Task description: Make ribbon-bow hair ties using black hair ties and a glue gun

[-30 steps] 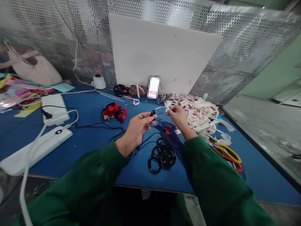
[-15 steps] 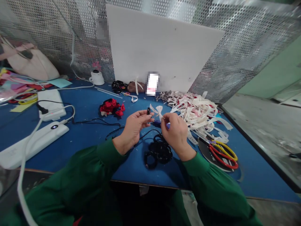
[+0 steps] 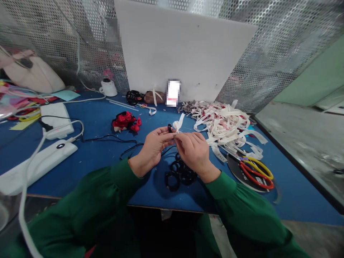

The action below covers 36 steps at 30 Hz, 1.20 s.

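A small black band is pinched in my left hand, near the middle of the blue table. My right hand is closed on a white ribbon bow, which stands up from the fingertips beside the black band. The fingertips of both hands meet or nearly meet there, and the exact contact is hidden. Below my right hand, several black hair bands lie in a loose group on the table.
White ribbons are heaped at the right, near red and yellow scissors on a black disc. Red fabric pieces lie left of centre. A white power strip and cables cover the left. A phone leans against the white board.
My right hand has moved left with the white bow, up to the fingertips of my left hand. The camera view has shifted slightly.
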Motion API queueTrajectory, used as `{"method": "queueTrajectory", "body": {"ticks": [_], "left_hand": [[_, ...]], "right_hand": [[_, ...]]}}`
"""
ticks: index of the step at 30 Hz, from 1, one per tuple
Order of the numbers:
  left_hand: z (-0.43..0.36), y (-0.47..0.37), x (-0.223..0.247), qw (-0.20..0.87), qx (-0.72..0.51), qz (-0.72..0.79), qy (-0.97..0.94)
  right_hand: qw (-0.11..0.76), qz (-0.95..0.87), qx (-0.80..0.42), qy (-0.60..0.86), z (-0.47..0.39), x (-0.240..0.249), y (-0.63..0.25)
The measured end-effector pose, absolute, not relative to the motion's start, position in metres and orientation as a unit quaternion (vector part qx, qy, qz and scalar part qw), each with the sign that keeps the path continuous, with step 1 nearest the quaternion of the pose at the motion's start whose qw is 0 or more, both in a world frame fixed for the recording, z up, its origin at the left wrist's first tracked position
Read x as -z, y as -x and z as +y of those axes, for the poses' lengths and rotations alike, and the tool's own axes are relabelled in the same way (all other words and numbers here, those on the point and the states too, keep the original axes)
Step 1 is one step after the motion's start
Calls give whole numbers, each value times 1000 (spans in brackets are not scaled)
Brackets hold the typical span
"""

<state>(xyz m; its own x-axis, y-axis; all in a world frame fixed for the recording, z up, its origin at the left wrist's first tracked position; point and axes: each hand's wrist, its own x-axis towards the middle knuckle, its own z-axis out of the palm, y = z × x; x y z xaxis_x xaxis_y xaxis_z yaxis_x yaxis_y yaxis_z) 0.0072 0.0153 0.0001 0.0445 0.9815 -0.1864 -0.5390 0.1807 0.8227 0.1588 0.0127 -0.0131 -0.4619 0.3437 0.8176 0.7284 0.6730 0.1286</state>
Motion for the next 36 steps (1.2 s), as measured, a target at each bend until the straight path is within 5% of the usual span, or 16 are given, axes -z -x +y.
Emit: {"method": "queueTrajectory", "body": {"ticks": [22,36], "left_hand": [[17,-6,-4,666,-561,390,-298],[14,-7,-12,658,-561,408,-295]], "right_hand": [[438,-813,123,363,14,17,-160],[587,-657,-97,463,28,12,-176]]}}
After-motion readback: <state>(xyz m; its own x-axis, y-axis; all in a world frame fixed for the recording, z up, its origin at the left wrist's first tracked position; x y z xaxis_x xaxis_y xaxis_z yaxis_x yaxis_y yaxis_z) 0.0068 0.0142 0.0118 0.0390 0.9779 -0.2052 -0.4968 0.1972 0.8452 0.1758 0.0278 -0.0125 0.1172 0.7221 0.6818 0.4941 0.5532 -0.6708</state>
